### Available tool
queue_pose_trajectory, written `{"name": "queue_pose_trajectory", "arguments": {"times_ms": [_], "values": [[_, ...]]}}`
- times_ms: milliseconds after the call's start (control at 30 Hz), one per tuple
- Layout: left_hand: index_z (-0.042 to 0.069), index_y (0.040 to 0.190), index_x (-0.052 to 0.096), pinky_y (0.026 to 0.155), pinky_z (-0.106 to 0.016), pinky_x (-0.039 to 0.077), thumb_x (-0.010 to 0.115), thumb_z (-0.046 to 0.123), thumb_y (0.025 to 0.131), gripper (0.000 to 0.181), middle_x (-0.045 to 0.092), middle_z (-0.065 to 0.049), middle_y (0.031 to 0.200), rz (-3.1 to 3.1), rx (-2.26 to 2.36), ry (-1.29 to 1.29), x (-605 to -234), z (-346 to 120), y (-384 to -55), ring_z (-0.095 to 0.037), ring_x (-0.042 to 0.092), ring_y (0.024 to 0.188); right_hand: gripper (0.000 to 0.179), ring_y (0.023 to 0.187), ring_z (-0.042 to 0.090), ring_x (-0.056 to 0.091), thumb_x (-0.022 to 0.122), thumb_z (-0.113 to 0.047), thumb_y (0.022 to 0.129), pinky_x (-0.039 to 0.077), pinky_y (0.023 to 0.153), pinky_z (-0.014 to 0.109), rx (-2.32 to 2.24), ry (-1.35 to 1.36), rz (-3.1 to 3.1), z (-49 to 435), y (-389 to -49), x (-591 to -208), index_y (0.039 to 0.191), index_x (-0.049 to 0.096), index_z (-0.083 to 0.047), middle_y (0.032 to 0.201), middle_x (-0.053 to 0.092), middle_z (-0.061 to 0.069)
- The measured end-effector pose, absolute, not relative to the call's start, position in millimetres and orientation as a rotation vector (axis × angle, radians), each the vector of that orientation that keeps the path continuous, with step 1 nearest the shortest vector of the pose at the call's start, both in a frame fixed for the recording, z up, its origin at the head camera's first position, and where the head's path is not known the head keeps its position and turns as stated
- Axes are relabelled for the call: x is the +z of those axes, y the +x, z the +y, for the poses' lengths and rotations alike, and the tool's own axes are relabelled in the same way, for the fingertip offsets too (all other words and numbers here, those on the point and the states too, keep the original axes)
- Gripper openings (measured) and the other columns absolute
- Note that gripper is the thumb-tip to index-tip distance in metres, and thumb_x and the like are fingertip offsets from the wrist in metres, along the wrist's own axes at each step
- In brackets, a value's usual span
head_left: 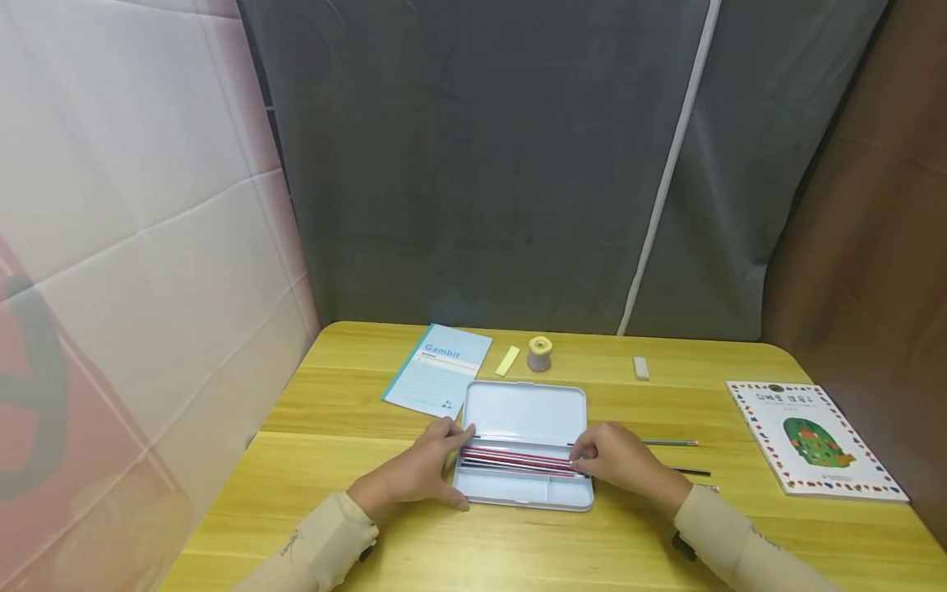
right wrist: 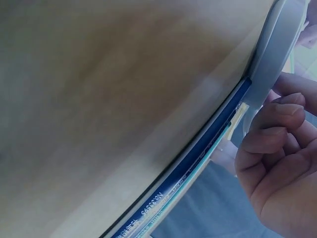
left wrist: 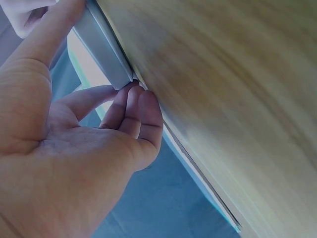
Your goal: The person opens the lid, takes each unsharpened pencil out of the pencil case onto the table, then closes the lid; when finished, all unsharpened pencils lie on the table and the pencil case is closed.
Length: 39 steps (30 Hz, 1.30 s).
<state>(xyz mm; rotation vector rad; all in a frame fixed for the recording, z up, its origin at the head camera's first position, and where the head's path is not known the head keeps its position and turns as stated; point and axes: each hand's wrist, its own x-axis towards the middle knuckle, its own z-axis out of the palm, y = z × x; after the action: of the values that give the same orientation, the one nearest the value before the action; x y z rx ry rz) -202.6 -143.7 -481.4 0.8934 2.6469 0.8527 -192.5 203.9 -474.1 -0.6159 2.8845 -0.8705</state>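
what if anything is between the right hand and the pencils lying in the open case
Nothing visible: the right hand is at the right end of the pencils, and the lid of the pencil case is open.

1. One end of a pale grey box (left wrist: pixel 101 47) is held by the left hand (left wrist: pixel 81 134), with the palm exposed to view.
2. The box's corner is touched by bent fingers (left wrist: pixel 151 109).
3. A pale notebook (left wrist: pixel 85 58) is partly hidden behind the box.
4. The right side is filled by the wooden table (left wrist: pixel 233 99).
5. The right hand (left wrist: pixel 22 17) is cut off at top left.
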Motion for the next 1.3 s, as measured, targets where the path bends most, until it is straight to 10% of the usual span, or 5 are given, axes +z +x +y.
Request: {"name": "queue_pose_trajectory", "arguments": {"times_ms": [1300], "values": [[-0.006, 0.159, 0.041, 0.109, -0.043, 0.048, 0.102, 0.027, 0.067, 0.115, 0.051, -0.009, 0.129, 2.673, 0.835, 0.893, -479.9, -142.0, -201.1, -0.018, 0.041, 0.118, 0.01, 0.058, -0.003, 0.037, 0.077, -0.013, 0.098, 0.036, 0.054, 0.02, -0.86, -0.775, 2.951, 229.8, -180.5, -467.2, 0.089, 0.075, -0.018, 0.065, 0.048, -0.013]]}}
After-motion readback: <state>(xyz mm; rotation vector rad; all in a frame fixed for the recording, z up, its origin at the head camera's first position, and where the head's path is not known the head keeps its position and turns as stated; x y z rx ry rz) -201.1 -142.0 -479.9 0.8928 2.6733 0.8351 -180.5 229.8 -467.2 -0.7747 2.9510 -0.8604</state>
